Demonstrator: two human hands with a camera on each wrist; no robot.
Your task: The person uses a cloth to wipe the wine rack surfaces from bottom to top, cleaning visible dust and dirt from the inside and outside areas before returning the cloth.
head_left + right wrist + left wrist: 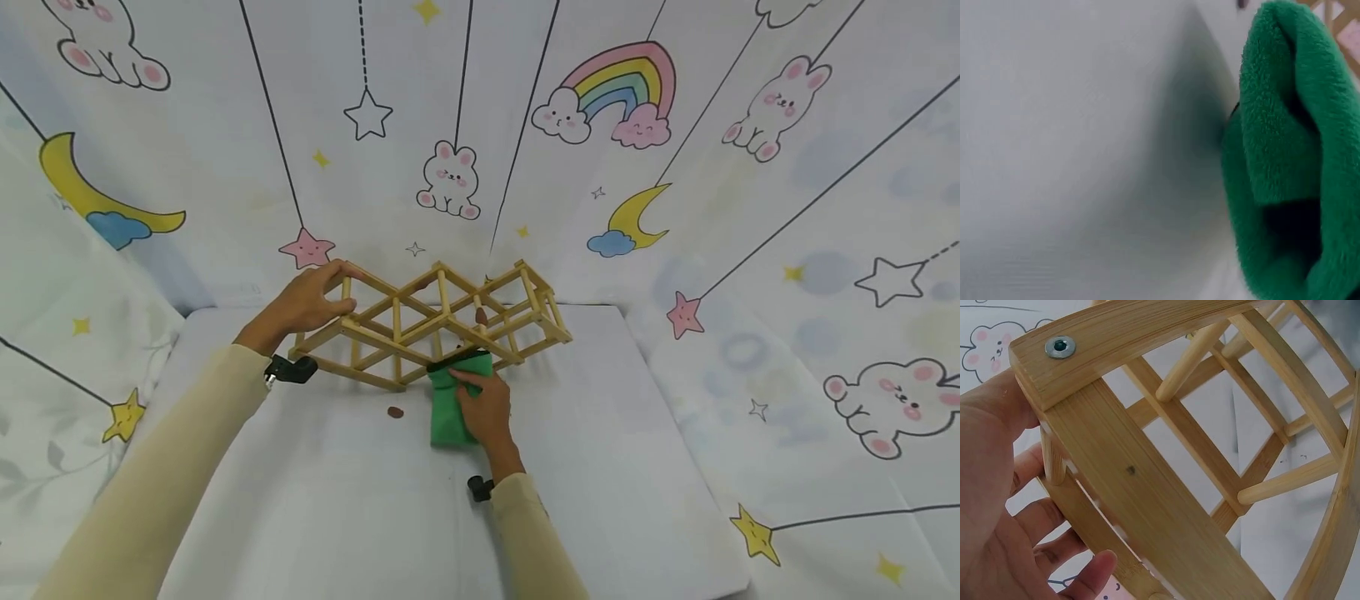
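A wooden lattice rack [443,292] of crossed slats and round dowels stands on the white surface. My left hand [306,302] grips its left end; in the left wrist view, the fingers curl behind the broad slat [1129,481], close to a metal rivet [1060,347]. With my right hand [487,408] I hold a folded green fuzzy cloth [448,417] against the front of the rack, index finger extended along it. The right wrist view shows the cloth [1282,156] bunched in thick folds, with the fingers hidden.
A small brown oval piece [395,412] lies on the white tabletop [360,500] in front of the rack. Another brown oval [481,317] shows among the slats. Behind, a printed fabric backdrop [495,50] with rabbits, stars and moons hangs close to the rack.
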